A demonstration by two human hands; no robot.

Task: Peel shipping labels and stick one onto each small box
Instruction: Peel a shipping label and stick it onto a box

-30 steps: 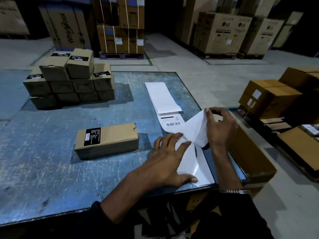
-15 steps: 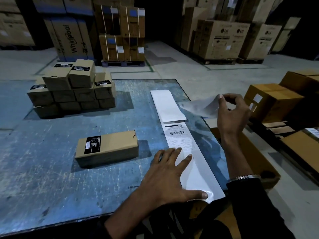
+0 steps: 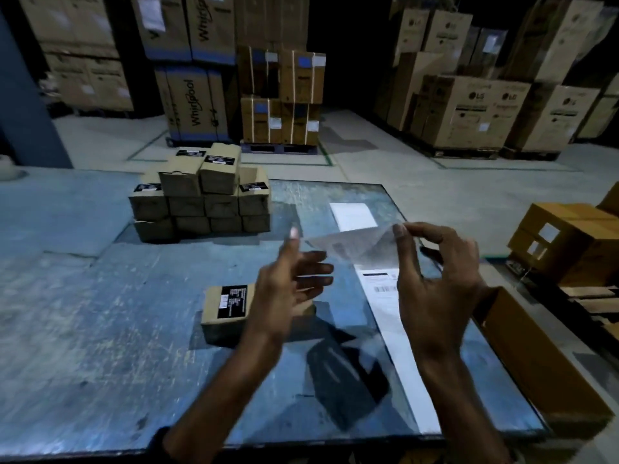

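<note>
A peeled shipping label (image 3: 355,244), thin and blurred, hangs in the air above the blue metal table (image 3: 100,329). My right hand (image 3: 435,279) pinches its right corner between thumb and forefinger. My left hand (image 3: 288,283) is raised at the label's left edge, thumb up and fingers straight; I cannot tell whether it touches the label. One small brown box (image 3: 224,313) with a black sticker lies on the table just left of my left hand. The label strip (image 3: 398,356) runs along the table's right side, with a printed label (image 3: 378,286) on it.
A stack of several small brown boxes (image 3: 201,202) stands at the table's far left. An open carton (image 3: 542,373) sits below the table's right edge. Labelled cartons (image 3: 569,239) lie on the floor at right, and large appliance cartons (image 3: 469,112) fill the back.
The right hand pulled the label fully off the strip and brought it up over the table. The left hand left the strip and rose to the label's left edge.
</note>
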